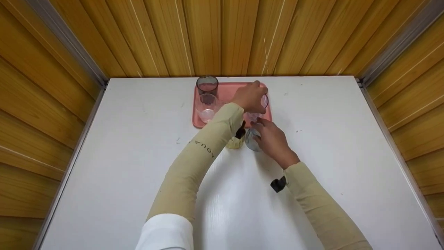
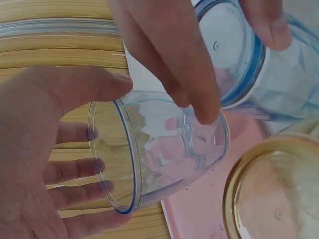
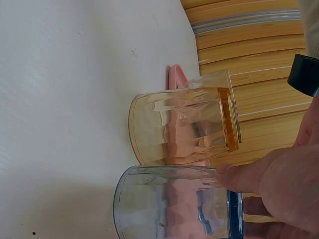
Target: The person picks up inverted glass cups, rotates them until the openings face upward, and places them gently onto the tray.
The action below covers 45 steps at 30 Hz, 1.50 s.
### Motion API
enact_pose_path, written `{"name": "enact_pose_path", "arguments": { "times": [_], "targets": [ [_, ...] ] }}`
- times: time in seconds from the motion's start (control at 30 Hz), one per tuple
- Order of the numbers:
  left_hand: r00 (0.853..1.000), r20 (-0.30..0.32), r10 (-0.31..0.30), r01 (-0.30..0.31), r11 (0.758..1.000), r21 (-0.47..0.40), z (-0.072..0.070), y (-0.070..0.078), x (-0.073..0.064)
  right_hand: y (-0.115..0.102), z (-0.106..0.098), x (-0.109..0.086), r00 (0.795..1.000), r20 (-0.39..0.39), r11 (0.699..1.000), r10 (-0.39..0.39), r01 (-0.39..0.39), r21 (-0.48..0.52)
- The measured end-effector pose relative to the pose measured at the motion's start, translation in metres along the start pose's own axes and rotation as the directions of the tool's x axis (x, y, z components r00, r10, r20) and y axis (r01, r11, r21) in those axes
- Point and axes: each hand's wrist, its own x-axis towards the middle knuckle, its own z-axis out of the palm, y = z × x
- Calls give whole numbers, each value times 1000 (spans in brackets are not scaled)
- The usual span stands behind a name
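Note:
My left hand reaches over the far right part of the pink tray. Its thumb and fingers curl round the rim of a clear faceted cup with a thin blue-purple edge, mouth up. Closer to me, my right hand spans the thick base of a blue-tinted cup, thumb on one side and fingers on the other. That cup stands mouth down on the table. In the left wrist view, the right fingertips overlap the clear cup's lower end. A yellow-tinted cup stands mouth down beside the blue one.
On the tray's left half stand a smoky grey cup at the back and another clear cup before it. The white table ends at wood-panelled walls. My left sleeve crosses the tray's front edge.

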Motion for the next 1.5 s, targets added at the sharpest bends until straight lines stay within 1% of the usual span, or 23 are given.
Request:
{"name": "enact_pose_path", "arguments": {
  "times": [0.1, 0.3, 0.47, 0.57, 0.77, 0.9, 1.07, 1.13, 1.27, 1.5],
  "targets": [
    [1000, 8, -8, 8, 1000, -15, 2, 1, 2, 0, 0, 0, 1000, -17, 1000, -8, 8, -9],
    [999, 26, -32, 33, 999, -36, 3, 4, 3, 1, 1, 0, 1000, -4, 1000, 2, -2, 23],
    [999, 24, -41, 42, 999, -10, 8, 4, 6, 2, 2, -1, 999, -43, 1000, -25, 26, 11],
    [999, 19, -39, 39, 999, 5, 10, 5, 8, 2, 2, -2, 998, -50, 999, -30, 31, 16],
    [999, 28, -43, 43, 999, 32, 14, 4, 11, 2, 2, -1, 999, -37, 1000, -24, 25, 15],
    [999, 23, -45, 44, 998, 54, 17, 6, 13, 2, 2, -1, 999, -36, 999, -27, 27, 19],
    [999, 28, -24, 21, 996, 82, 21, 10, 17, 4, 3, -2, 999, -36, 999, -9, 10, 32],
    [999, 37, -19, 16, 997, 81, 22, 12, 19, 5, 3, -3, 999, -33, 999, 1, 0, 41],
    [998, 49, -29, 25, 997, 75, 24, 14, 21, 5, 2, -3, 999, -31, 998, 9, -7, 55],
    [998, 45, -42, 38, 996, 84, 27, 10, 23, 2, 3, -2, 999, -51, 1000, -16, 16, 18]
  ]
}}
